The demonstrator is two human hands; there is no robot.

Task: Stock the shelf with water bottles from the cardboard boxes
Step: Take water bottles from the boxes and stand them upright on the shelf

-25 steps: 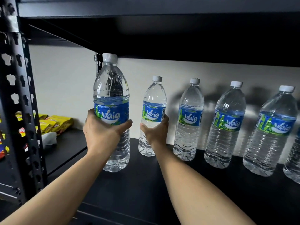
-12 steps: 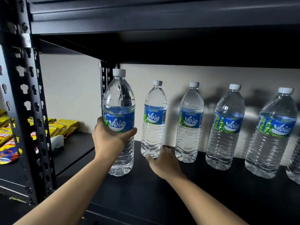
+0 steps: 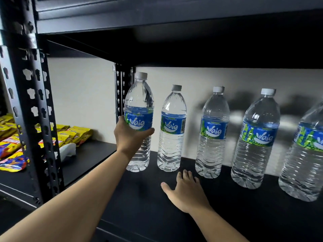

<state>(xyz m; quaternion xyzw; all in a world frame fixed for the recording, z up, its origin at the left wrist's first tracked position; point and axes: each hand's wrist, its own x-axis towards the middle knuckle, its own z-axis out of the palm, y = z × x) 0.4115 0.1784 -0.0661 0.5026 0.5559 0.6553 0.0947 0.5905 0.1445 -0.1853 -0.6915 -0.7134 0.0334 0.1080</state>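
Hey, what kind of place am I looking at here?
Likely a shop or stockroom: black metal shelving with slotted posts, a row of identical Waig water bottles facing out, and yellow snack packets on the neighbouring shelf.

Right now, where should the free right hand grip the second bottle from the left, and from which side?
Likely around its blue label, from the front: the bottle stands upright, a wall is behind, and the held bottle and third bottle flank it.
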